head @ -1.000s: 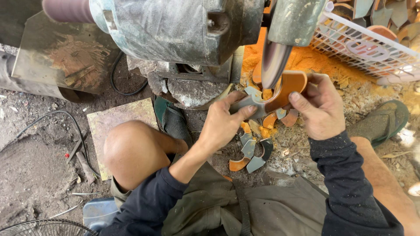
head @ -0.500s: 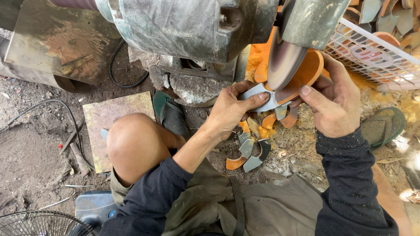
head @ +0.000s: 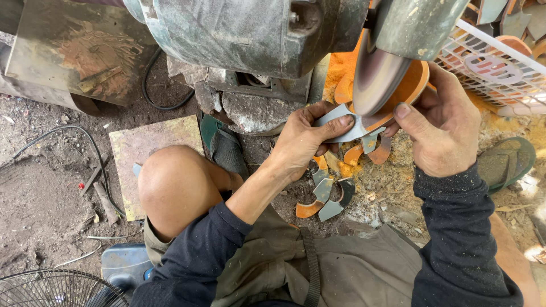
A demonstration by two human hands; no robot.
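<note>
Curved metal piece (head: 341, 122), grey at one end and orange at the other, sits pressed against the lower edge of the grinding disc (head: 372, 77), held there by both hands. The left hand (head: 304, 142) comes up from below the disc with the forearm bare and the dark sleeve pushed back to the elbow; its wrist is bent upward, the thumb lies flat on top of the grey end and the fingers curl beneath it, gripping firmly. The right hand (head: 446, 128) reaches in from the right of the disc, sleeve down to the wrist, knuckles facing up, thumb stretched toward the disc and pressing on the orange end, with the other fingers wrapped behind the piece. The grinder's motor housing (head: 250, 31) lies left of the disc, and a metal guard (head: 418, 23) covers the disc's top. On the dirt floor below the disc lie several similar curved offcuts (head: 327, 196), grey and orange, in orange dust. Right of the disc stands a white wire basket (head: 495, 68) holding more pieces. The person's bare knee (head: 173, 182) is raised left of the left hand.
</note>
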